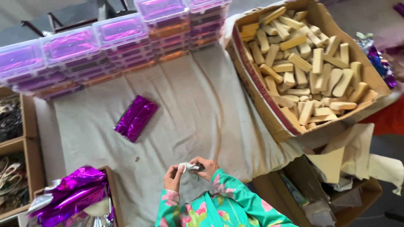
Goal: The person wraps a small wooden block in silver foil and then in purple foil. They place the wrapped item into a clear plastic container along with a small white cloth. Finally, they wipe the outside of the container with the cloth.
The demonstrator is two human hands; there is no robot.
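At the bottom centre, my left hand (pixel 171 177) and my right hand (pixel 205 166) are close together, both pinching a small crumpled whitish piece (pixel 187 167) between the fingers. My sleeves are green with pink flowers. The hands hover over a grey cloth-covered table (pixel 189 96). Two wrapped purple foil bars (pixel 136 117) lie on the cloth, up and to the left of my hands.
A large cardboard box (pixel 252 80) full of pale yellow bars stands at the right. Stacked clear plastic boxes (pixel 105 42) with purple contents line the far edge. A box of loose purple foil (pixel 73 195) sits at bottom left. Brown paper and a box lie at lower right.
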